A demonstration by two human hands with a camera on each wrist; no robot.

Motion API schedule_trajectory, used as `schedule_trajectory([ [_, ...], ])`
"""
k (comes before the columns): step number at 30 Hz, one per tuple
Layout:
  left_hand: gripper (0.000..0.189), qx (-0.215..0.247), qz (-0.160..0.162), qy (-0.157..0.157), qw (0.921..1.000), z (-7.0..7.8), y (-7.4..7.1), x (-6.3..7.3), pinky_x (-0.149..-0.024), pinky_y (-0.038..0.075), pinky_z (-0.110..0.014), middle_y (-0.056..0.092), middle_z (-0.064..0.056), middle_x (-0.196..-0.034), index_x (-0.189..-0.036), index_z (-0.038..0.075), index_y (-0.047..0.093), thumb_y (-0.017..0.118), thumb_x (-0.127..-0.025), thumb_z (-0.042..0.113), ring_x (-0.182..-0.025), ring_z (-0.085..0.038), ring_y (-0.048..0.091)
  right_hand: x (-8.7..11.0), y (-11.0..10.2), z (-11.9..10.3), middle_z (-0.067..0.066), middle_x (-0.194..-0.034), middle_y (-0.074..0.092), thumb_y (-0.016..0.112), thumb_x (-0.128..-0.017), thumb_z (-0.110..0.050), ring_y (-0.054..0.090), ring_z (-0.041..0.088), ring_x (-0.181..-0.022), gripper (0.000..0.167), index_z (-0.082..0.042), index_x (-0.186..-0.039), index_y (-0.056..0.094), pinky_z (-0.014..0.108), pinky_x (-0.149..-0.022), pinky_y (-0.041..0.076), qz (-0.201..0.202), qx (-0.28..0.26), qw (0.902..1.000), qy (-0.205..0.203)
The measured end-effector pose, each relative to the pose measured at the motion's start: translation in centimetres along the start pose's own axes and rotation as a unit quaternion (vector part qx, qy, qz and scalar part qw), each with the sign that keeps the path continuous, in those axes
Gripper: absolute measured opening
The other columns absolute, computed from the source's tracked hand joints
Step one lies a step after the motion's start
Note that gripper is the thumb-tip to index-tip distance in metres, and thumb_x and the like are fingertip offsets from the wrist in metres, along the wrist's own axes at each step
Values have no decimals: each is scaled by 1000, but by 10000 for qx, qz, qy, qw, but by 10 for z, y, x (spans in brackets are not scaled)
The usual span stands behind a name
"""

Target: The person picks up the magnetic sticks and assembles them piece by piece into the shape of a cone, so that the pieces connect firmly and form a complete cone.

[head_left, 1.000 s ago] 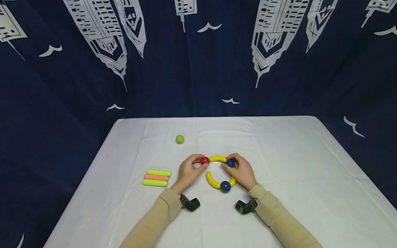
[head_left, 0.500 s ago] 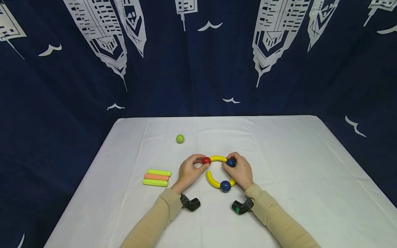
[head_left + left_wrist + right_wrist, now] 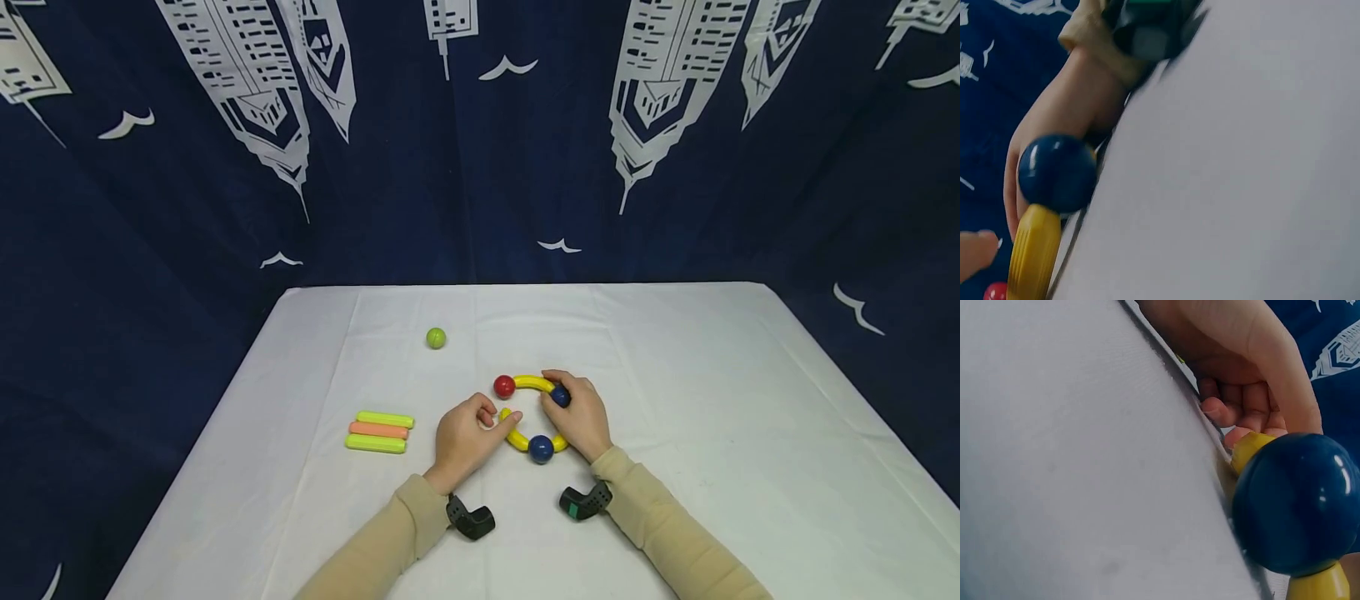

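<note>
My right hand pinches a blue ball between thumb and fingers. An arched yellow rod joins that ball to a red ball. Nearer to me, a second blue ball sits between the curved yellow rod on the left and another yellow rod, partly hidden by my right hand. My left hand is at the left rod's free end, fingers loosely bent, its thumb overlapping the rod. In the left wrist view a fingertip appears apart from the ribbed yellow rod.
Two green sticks and an orange stick lie side by side at the left. A green ball stands farther back on the white tablecloth. Behind the table hangs a dark blue patterned curtain.
My left hand has let go of the red ball and come nearer to me, to the left rod's end. The red ball has shifted slightly right. My right hand has kept its hold.
</note>
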State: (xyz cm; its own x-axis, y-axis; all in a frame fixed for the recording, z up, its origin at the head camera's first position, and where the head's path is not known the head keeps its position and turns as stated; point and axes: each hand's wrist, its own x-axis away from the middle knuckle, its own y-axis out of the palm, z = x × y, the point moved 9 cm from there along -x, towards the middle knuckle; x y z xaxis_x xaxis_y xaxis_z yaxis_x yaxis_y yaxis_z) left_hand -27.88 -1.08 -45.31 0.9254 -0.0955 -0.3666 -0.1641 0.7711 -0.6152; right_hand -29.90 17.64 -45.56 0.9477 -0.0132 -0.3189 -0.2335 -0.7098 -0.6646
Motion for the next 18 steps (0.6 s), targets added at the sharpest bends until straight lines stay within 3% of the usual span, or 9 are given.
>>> schedule_trajectory([
  [4,33,-547,-9,24,9985,6,2,4,-52,34,-20,48,13,-59,-77,16,59,70,-79,47,-53,-5,44,1,0,-1,12,-111,64,64,-85,-17,55,28,-97,33,-9,-117,65,42,-82,45,21,-34,10000,-44],
  [9,32,-868,-89,-29,9962,8,4,4,-54,35,-21,47,14,-56,-76,14,65,71,-78,45,-53,-5,44,0,-1,1,11,-104,65,65,-86,-18,54,26,-92,28,-7,-112,66,39,-79,43,63,-110,9999,99],
  [18,21,-573,-12,-284,9979,2,4,1,-53,35,-20,49,14,-56,-75,16,64,71,-76,36,-52,-5,44,0,0,3,12,-99,63,64,-86,-16,53,25,-91,25,-5,-107,64,39,-83,41,37,-247,9995,193],
])
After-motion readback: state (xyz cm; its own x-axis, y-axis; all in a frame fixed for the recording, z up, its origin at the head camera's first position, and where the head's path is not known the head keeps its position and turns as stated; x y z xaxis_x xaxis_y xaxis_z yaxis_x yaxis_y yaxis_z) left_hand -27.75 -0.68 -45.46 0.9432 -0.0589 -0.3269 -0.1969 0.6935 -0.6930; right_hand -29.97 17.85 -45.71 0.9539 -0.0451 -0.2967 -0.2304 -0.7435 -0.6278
